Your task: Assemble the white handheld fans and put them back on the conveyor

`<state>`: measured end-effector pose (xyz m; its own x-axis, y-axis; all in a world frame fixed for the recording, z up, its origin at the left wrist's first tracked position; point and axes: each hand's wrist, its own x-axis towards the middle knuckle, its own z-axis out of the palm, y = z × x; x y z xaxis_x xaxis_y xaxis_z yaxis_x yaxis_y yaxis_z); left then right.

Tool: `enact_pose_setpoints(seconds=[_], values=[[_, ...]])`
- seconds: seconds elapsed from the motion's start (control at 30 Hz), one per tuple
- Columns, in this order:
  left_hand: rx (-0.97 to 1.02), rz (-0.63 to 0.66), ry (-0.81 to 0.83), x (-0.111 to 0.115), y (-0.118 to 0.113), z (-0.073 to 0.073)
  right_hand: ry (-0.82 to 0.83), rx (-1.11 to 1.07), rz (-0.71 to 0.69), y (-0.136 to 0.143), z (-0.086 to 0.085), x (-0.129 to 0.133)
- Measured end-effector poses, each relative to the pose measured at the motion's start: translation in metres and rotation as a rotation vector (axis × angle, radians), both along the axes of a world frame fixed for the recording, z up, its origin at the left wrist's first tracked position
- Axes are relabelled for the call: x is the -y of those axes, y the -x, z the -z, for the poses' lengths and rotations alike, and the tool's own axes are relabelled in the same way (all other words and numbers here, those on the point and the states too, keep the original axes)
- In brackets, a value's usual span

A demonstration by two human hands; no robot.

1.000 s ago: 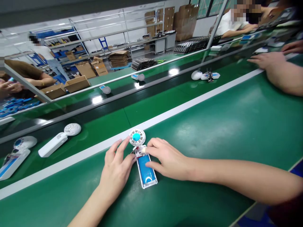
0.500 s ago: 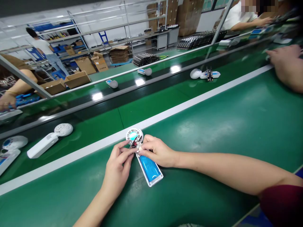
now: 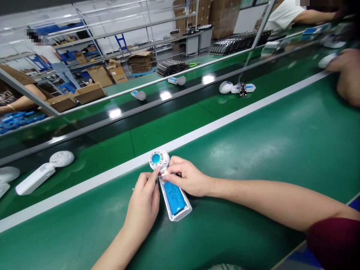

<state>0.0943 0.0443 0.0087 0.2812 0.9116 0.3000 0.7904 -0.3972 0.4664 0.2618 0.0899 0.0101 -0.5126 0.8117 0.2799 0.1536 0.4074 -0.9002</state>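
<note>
A white handheld fan [image 3: 183,214] lies in front of me on the green work surface, its handle uncovered. A blue battery [image 3: 174,198] fills the handle, and the round fan head [image 3: 156,159] points away from me. At the fan's neck, my left hand [image 3: 144,195] is closed, pinching a small dark circuit board that its fingers mostly hide. From the right, my right hand [image 3: 189,176] bends over the neck, thumb and fingers closed on a small white piece there. A bit of red shows between the two hands.
Beyond the white strip [image 3: 213,128] runs a green conveyor belt [image 3: 180,123]. It carries a closed white fan [image 3: 36,178] at left and an open fan with a circuit board [image 3: 242,89] across it. A co-worker's hand [image 3: 347,75] is at the right; other people sit across the line.
The circuit board in my left hand has tilted and is now more hidden by my fingers. The fan has turned slightly on the surface. Near-belt fans have shifted left, far-belt ones right.
</note>
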Motion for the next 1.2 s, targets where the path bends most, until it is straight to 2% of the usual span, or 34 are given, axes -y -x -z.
enact_pose_setpoints(seconds=[0.3,0.57,1.2], values=[[-0.085,0.027,-0.062,0.0018,0.0006,0.0051,-0.013,-0.01,-0.028,-0.0022,0.0009,-0.0002],[-0.042,0.021,-0.038,0.0005,-0.0001,0.0051,-0.032,-0.021,-0.059,-0.0042,0.004,-0.0006],[-0.146,0.041,-0.109,0.0028,0.0014,0.0064,-0.025,-0.042,-0.023,-0.0035,0.0073,0.0016]])
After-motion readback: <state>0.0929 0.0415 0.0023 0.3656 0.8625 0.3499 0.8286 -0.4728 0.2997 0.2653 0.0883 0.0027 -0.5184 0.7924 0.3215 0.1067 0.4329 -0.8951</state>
